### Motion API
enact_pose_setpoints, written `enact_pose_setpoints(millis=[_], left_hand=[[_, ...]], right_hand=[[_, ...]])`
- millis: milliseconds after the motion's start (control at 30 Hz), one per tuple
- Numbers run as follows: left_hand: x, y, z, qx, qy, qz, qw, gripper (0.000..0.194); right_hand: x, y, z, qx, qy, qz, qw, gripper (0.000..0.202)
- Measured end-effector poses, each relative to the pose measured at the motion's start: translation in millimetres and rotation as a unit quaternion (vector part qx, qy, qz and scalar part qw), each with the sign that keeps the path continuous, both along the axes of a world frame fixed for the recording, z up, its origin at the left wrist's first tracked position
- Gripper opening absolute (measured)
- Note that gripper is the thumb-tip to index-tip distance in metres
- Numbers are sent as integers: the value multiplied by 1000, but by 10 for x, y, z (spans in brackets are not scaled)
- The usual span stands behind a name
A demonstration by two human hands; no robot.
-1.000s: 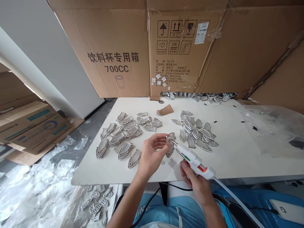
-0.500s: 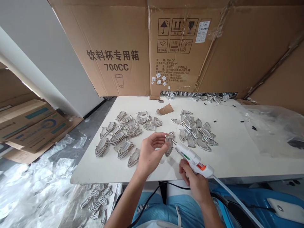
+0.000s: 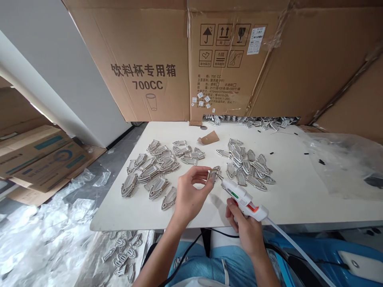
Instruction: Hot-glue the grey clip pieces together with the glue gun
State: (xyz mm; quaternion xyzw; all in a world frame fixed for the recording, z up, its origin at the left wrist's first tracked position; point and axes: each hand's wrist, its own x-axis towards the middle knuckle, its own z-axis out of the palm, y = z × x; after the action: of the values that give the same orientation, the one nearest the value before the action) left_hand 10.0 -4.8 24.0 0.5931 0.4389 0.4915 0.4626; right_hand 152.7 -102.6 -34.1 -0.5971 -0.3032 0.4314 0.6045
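Between the thumb and fingers of my left hand (image 3: 193, 191) is a small boat-shaped frame piece (image 3: 213, 175), raised above the white table and tilted. My right hand (image 3: 245, 223) grips a white hot glue gun (image 3: 243, 198) with an orange part near its back. The gun's metal nozzle points left and meets the edge of the held piece, or comes very close; I cannot tell which. A long white glue stick (image 3: 295, 247) runs out of the gun's rear. Stacks of similar frame pieces (image 3: 149, 172) lie left of my left hand, and a looser pile (image 3: 245, 166) lies beyond the gun.
Large cardboard boxes (image 3: 149, 36) wall off the back of the white table (image 3: 284, 203). A torn cardboard scrap (image 3: 208, 138) lies near them. Clear plastic sheeting (image 3: 338, 171) covers the right side. A black cable (image 3: 191, 245) crosses my lap. More frame pieces (image 3: 121, 255) lie below the table's left edge.
My left hand has tipped the frame piece, so it now looks shorter and flatter from above. The glue gun stays almost in place, its nozzle still at the piece.
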Motion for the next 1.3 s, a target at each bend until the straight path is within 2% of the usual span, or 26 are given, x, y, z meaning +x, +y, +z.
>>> enact_pose_setpoints(millis=[333,533,633,767,1000,1300], left_hand=[[-35,18,7,59,36,9,998,18],[-84,105,-67,1,-6,4,1000,28],[-93,141,-133,-40,-33,5,999,33],[-71,151,-188,-56,-42,14,997,32],[117,316,-203,-48,10,10,999,17],[284,626,-100,-1,111,-9,994,18]], right_hand=[[16,14,-28,-24,-31,11,999,57],[107,4,24,5,36,48,998,50],[208,0,0,65,112,17,991,41],[291,32,-43,120,186,-5,975,37],[240,72,-19,127,181,-41,974,38],[468,123,-43,150,200,-75,965,37]])
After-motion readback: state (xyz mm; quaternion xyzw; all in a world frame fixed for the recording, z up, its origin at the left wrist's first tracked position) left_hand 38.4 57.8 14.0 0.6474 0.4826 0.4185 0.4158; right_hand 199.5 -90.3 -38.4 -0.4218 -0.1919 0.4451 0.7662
